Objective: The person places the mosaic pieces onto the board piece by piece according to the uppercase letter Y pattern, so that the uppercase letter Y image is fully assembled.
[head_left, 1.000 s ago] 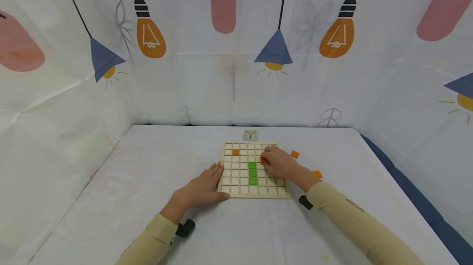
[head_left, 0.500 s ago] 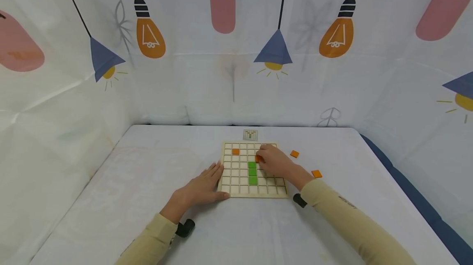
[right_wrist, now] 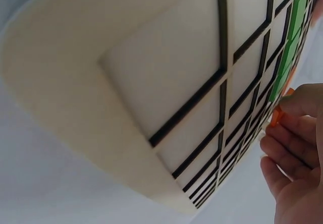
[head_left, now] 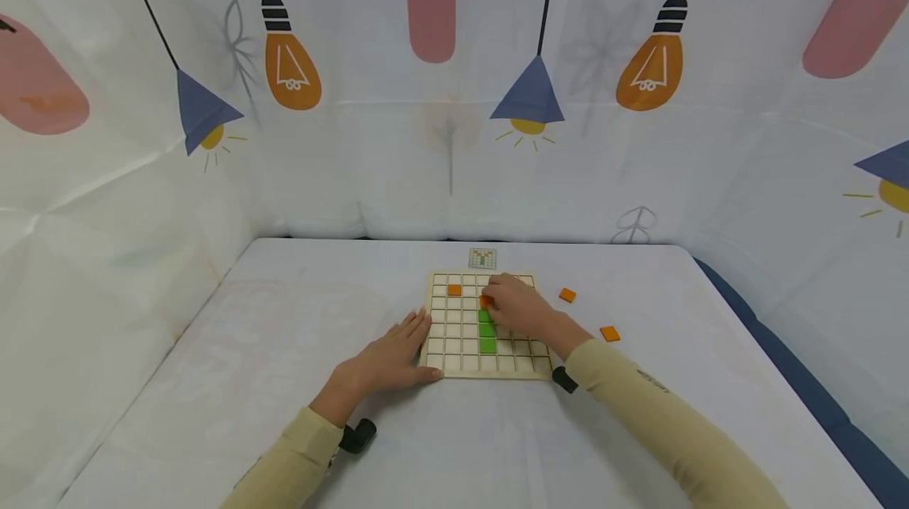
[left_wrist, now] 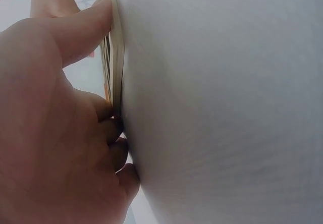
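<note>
A pale wooden grid board (head_left: 461,373) lies on the table with three green square tiles (head_left: 486,331) in one column. An orange tile (head_left: 454,290) sits in a cell at its upper left. My right hand (head_left: 524,308) pinches another orange tile (right_wrist: 276,116) between thumb and fingers, just above the top green tile. My left hand (head_left: 389,357) lies against the board's left side with fingers straight. Its thumb touches the board's near corner; in the left wrist view the fingertips are right at the board's edge (left_wrist: 118,47).
Two loose orange tiles, one farther back (head_left: 567,295) and one nearer (head_left: 610,334), lie on the white table (head_left: 213,383) right of the board. A small card (head_left: 483,258) with a grid pattern lies behind the board. A printed white curtain (head_left: 398,162) encloses the back and sides.
My right hand has moved left across the board with the pinched orange tile, from right of the green column to just above it. The left hand has stayed in place.
</note>
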### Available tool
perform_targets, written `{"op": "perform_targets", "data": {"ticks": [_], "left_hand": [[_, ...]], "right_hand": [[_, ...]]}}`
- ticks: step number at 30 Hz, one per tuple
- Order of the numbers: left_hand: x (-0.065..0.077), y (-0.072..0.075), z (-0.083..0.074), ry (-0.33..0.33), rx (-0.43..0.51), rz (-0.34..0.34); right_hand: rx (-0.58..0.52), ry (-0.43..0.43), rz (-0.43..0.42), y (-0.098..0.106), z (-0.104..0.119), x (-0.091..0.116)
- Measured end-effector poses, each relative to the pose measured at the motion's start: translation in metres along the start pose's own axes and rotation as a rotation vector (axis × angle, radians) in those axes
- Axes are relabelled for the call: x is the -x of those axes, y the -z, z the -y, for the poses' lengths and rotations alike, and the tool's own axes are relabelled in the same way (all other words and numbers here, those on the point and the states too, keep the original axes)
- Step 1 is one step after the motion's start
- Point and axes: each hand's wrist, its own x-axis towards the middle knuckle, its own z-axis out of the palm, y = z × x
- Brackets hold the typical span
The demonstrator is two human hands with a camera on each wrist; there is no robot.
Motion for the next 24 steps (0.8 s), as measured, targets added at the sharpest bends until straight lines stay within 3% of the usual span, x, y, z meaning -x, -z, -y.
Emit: {"op": "perform_targets", "data": {"ticks": [13, 24], "left_hand": [[-0.001, 0.0, -0.001, 0.018, -0.018, 0.004], [0.003, 0.005, -0.005, 0.01, 0.01, 0.015]], "right_hand": [[-0.03, 0.052, -0.052, 0.006, 0.007, -0.006], [0.027, 0.014, 0.017, -0.001, 0.011, -0.015]]}}
